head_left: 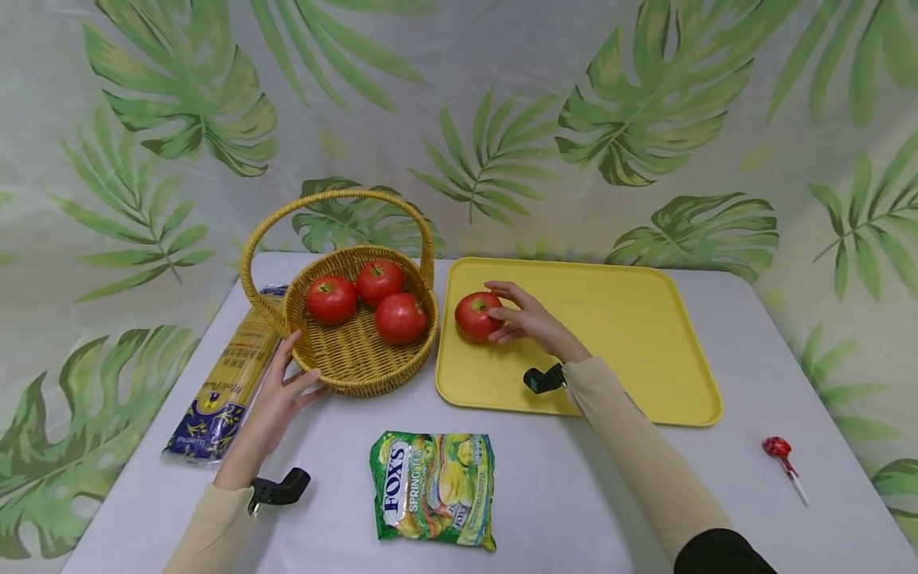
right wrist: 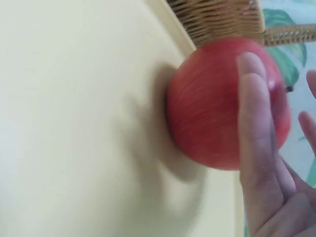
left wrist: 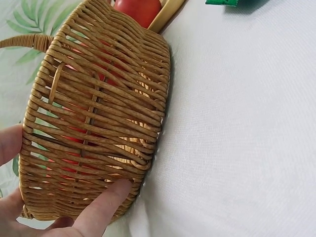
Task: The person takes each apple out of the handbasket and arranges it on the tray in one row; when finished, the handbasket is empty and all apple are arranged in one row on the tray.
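Note:
My left hand (head_left: 276,406) rests with spread fingers against the near left side of a round wicker basket (head_left: 369,387). Up close in the left wrist view, one fingertip (left wrist: 121,187) presses the woven wall and others lie at the rim. Three red apples sit in the basket, one red apple (head_left: 401,319) nearest its right wall. On the left part of a yellow tray (head_left: 610,343) lies another red apple (head_left: 475,316). My right hand (head_left: 531,323) is beside it, a digit (right wrist: 254,108) laid along its surface while other fingers stand apart from it.
A long pasta packet (head_left: 225,375) lies left of the basket, partly behind it. In front is a green Fox's candy bag (head_left: 433,488). A red lollipop (head_left: 778,450) lies at the far right. The basket's tall handle (head_left: 337,195) arches over it; a leaf-print cloth (head_left: 488,159) hangs behind.

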Demonstrator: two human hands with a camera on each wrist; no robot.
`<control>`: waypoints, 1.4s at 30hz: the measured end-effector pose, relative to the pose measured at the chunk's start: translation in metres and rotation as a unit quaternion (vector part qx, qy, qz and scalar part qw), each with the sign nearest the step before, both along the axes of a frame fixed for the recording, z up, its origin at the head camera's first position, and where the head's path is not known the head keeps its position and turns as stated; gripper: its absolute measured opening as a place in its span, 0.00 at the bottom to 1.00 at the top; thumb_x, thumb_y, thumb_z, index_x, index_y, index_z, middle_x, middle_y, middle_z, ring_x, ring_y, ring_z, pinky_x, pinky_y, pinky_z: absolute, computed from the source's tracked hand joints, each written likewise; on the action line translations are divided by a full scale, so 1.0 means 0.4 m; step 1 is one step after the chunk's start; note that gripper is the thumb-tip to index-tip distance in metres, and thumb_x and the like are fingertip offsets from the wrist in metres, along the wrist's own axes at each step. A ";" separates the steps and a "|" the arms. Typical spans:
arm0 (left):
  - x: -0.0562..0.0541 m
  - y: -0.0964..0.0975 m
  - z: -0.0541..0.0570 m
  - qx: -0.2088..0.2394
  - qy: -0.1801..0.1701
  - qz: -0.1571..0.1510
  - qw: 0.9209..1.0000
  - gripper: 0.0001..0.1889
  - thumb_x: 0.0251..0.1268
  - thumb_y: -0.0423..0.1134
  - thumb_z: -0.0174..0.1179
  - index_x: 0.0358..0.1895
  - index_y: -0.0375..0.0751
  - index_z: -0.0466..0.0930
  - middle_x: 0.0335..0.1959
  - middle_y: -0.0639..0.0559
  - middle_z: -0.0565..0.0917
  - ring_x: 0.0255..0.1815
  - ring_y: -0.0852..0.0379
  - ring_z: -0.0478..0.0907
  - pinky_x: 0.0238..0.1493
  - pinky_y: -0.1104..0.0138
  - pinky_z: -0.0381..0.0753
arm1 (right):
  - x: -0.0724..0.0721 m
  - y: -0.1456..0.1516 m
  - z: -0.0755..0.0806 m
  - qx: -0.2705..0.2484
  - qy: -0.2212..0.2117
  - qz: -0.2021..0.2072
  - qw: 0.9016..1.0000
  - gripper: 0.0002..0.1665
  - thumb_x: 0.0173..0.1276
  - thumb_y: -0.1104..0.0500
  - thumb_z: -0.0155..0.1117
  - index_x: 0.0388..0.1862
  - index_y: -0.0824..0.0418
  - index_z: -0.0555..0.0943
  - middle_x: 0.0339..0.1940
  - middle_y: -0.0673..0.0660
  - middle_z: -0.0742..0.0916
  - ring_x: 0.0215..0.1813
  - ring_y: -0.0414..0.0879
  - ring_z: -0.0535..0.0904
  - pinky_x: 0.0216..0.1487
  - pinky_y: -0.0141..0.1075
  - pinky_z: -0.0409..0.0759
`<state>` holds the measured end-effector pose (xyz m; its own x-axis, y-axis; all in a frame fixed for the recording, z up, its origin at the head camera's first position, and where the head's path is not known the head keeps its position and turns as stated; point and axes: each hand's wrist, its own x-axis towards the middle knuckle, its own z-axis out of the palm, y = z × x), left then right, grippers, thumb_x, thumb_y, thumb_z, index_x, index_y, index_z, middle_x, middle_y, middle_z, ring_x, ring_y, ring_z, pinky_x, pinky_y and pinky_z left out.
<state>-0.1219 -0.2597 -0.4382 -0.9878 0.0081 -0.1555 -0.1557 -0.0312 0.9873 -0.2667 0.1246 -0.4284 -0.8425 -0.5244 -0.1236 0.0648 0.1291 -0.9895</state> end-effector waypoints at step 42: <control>0.001 0.002 -0.019 -0.003 0.018 0.003 1.000 0.37 0.74 0.33 0.46 0.78 0.56 0.37 0.76 0.42 0.32 0.72 0.33 0.46 0.63 0.40 0.61 | 0.014 -0.380 0.073 0.253 0.374 0.165 0.877 0.26 0.62 0.61 0.69 0.60 0.57 0.77 0.63 0.55 0.76 0.64 0.49 0.66 0.68 0.41 0.59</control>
